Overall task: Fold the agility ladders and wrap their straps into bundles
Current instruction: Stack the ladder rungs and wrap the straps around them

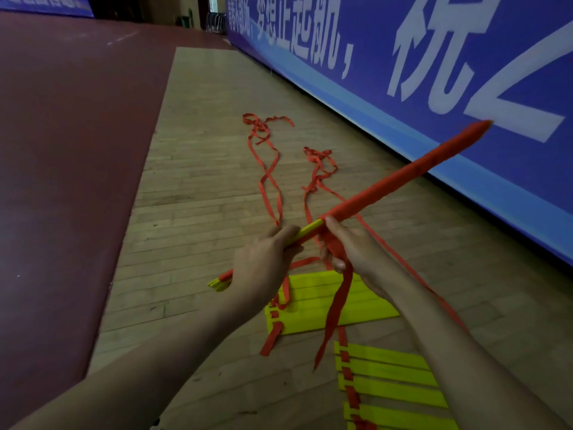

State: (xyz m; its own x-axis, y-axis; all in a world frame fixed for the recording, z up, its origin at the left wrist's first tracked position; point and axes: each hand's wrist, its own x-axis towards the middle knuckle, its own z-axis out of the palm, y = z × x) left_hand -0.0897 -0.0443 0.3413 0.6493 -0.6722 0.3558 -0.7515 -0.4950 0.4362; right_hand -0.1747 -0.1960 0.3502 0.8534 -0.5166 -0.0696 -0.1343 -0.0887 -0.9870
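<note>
Clamped bundle (403, 178) in left hand (263, 259) | gripped strap (336, 305) in right hand (350, 246) | risked slackening, unravelling wraps, snagging tail on ladder (307, 321) below

The bundle (403, 178) slants above the floor (201, 181). Two ladders (369, 305) (393, 383) lie beneath it, a strap (333, 308) hangs from it, tangled straps (269, 169) lie beyond it, and the banner (434, 57) stands to its right.
</note>
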